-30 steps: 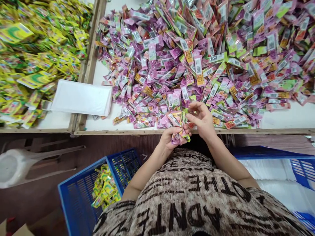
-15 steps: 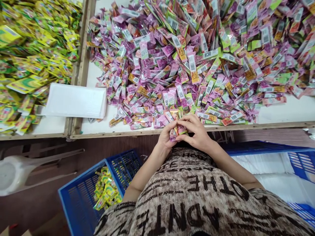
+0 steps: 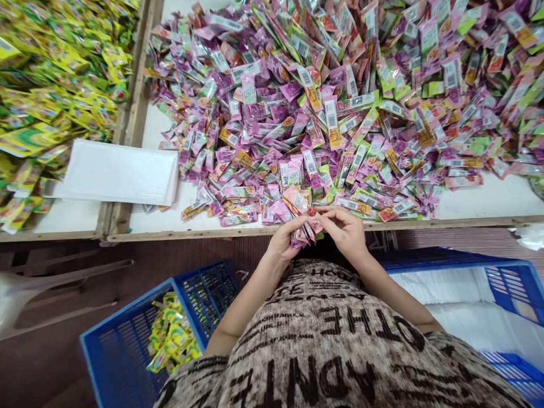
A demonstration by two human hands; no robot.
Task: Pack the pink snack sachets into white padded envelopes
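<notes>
Several small printed sachets (image 3: pixel 301 233) in pink, purple and orange are bunched together at the table's front edge, just in front of my body. My left hand (image 3: pixel 283 242) is closed around the bunch, thumb on top. With thumb and fingers pinched, my right hand (image 3: pixel 343 228) grips the right end of a pinkish-red sachet at the bunch. Its fingertips partly cover that end. Right behind both hands spreads a big heap of similar sachets (image 3: pixel 272 124), pink, purple, green and orange, many with barcodes showing.
A stack of white plastic sleeves (image 3: pixel 121 173) lies across the wooden divider (image 3: pixel 127 119). Yellow-green packets (image 3: pixel 63 73) fill the left section. Below the table stand a blue crate (image 3: pixel 127 345) with yellow packets and another blue crate (image 3: pixel 514 283) with white sheets. A white stool (image 3: pixel 12 300) is at left.
My right hand has shifted slightly right and now pinches a sachet at the bunch's side. The bunch in my left hand is more fanned out. The view has shifted a little.
</notes>
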